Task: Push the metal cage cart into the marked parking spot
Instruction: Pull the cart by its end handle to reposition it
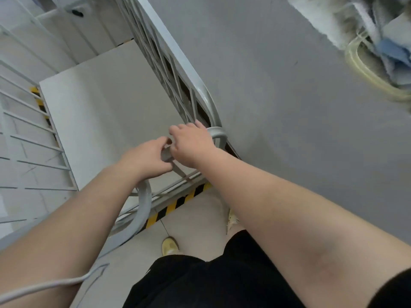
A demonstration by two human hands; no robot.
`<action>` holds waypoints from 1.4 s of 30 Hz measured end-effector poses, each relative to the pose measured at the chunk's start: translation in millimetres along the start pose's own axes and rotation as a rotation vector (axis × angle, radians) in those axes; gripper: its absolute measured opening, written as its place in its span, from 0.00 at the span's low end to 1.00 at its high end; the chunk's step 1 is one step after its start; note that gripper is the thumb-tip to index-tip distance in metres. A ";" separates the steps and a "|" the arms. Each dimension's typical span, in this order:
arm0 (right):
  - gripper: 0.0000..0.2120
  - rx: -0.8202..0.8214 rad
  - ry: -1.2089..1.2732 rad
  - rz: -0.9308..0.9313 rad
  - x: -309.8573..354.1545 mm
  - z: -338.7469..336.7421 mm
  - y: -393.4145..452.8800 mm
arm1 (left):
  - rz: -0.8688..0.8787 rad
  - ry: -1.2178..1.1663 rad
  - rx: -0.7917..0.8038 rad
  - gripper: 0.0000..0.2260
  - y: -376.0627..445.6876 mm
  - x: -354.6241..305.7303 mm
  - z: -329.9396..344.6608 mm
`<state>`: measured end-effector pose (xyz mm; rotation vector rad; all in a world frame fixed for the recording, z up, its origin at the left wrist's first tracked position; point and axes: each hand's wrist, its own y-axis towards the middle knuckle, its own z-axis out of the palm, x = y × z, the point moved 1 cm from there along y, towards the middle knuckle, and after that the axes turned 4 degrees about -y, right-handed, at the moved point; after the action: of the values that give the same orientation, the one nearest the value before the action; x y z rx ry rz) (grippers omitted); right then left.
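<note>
Bright even light, soft blur, wide-angle warp

Cart (pixel 106 121) ahead; striped tape (pixel 178 203) seemingly beneath.

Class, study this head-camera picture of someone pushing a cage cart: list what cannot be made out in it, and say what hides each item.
- Cage cart wheels: head view, hidden beneath its white floor panel and frame.
- Yellow-black floor tape: mostly covered by the cart; its full outline cannot be traced.
- Left hand and right hand finger grip: fingers curl behind the top rail.
- Bundle at top right: blurred and cut off by the edge; contents unclear.
</note>
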<state>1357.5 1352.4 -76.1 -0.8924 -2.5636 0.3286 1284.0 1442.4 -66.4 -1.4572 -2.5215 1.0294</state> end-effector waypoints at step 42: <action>0.18 0.413 -0.091 -0.162 44.0 34.1 13.3 | 0.015 0.316 -0.025 0.11 -28.2 56.5 27.6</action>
<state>1318.1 1387.6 -98.0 -0.5258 -2.4901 0.8275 1221.6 1463.2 -87.1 -1.5100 -2.3107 0.7046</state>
